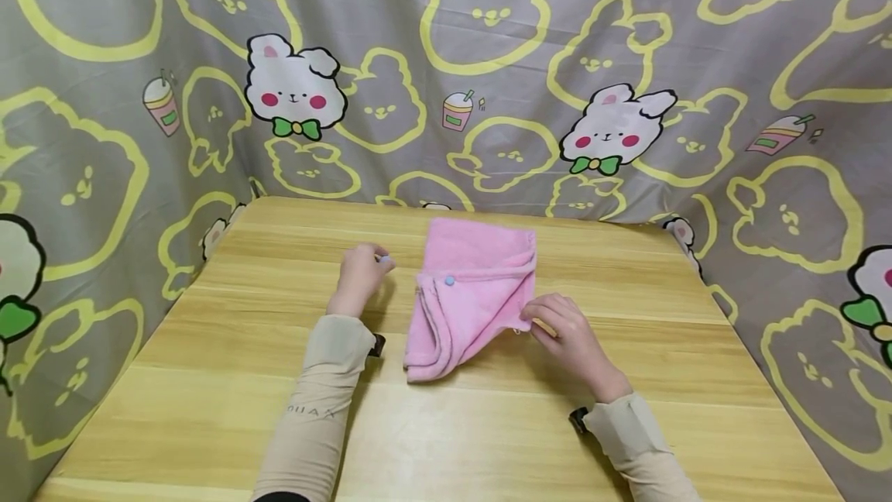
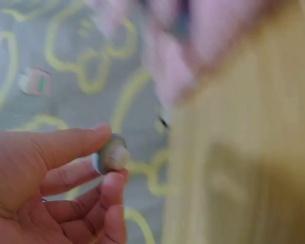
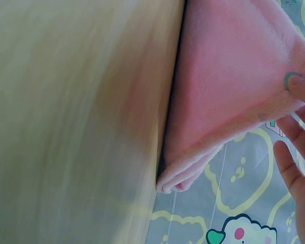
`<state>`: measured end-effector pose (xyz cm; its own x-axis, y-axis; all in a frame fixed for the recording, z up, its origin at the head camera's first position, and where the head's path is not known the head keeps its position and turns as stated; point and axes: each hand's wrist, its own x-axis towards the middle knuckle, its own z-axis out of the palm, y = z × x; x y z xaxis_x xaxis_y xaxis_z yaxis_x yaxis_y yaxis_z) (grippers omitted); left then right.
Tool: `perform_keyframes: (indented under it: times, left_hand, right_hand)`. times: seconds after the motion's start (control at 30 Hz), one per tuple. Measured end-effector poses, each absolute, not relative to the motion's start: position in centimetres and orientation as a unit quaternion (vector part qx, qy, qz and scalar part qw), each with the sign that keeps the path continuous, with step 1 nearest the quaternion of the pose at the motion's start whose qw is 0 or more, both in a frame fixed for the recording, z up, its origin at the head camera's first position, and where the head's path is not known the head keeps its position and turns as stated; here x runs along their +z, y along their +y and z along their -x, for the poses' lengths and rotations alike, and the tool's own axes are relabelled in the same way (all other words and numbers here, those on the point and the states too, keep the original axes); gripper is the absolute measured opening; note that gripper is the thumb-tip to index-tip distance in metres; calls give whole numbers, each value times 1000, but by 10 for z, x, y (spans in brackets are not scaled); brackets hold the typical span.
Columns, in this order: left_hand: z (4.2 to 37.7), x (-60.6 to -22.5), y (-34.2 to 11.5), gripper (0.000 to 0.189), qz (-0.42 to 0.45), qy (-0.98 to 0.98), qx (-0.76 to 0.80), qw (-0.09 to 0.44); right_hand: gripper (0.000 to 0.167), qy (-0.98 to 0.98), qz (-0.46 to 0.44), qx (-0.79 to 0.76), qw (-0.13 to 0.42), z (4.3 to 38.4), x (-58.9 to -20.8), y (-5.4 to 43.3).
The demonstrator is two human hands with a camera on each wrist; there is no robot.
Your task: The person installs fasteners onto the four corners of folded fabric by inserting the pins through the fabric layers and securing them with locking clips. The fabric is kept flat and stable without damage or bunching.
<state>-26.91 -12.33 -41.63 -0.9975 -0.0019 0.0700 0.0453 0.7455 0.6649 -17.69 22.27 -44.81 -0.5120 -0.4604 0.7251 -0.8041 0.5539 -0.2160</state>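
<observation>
A pink plush cloth (image 1: 481,250), perhaps a hair towel, lies folded on the wooden table, with a small blue button (image 1: 449,280) on its upper layer. To its left, my left hand (image 1: 358,276) is raised and apart from it. Thumb and fingers of that hand pinch a small round bluish piece (image 2: 113,154) with a pale knob, seen in the left wrist view. My right hand (image 1: 566,329) pinches the cloth's right corner. By its thumb, a thin greenish curved edge (image 3: 288,80) shows against the cloth (image 3: 229,76) in the right wrist view; its kind is unclear.
The wooden table (image 1: 209,378) spreads around both hands. A grey curtain (image 1: 390,14) with cartoon rabbits and yellow outlines hangs behind it and along both sides. Dark camera mounts (image 1: 377,345) show at the wrists.
</observation>
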Motion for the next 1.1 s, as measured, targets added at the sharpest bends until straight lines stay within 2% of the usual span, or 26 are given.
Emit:
perform_keyframes:
  times: [0.07, 0.13, 0.27, 0.37, 0.57, 1.1]
  left_hand:
    - [262, -408, -111, 32, 30, -909, -413, 46]
    - [255, -401, -97, 34, 50, -864, -500, 33]
    - [243, -393, -65, 33, 61, -728, -682, -38]
    - [235, -391, -41, 31, 59, -660, -744, -88]
    - [224, -399, -4, 31, 71, -653, -743, -130]
    - [214, -423, 30, 26, 93, -723, -667, -152]
  right_hand:
    - [23, -824, -384, 276, 311, 177, -448, 223]
    - [23, -825, -383, 276, 311, 177, -448, 223]
    - [24, -826, -381, 277, 308, 177, -448, 223]
    - [25, -828, -380, 276, 306, 177, -448, 223]
    - [25, -830, -379, 275, 303, 178, -448, 224]
    - [23, -824, -385, 277, 309, 177, -448, 225]
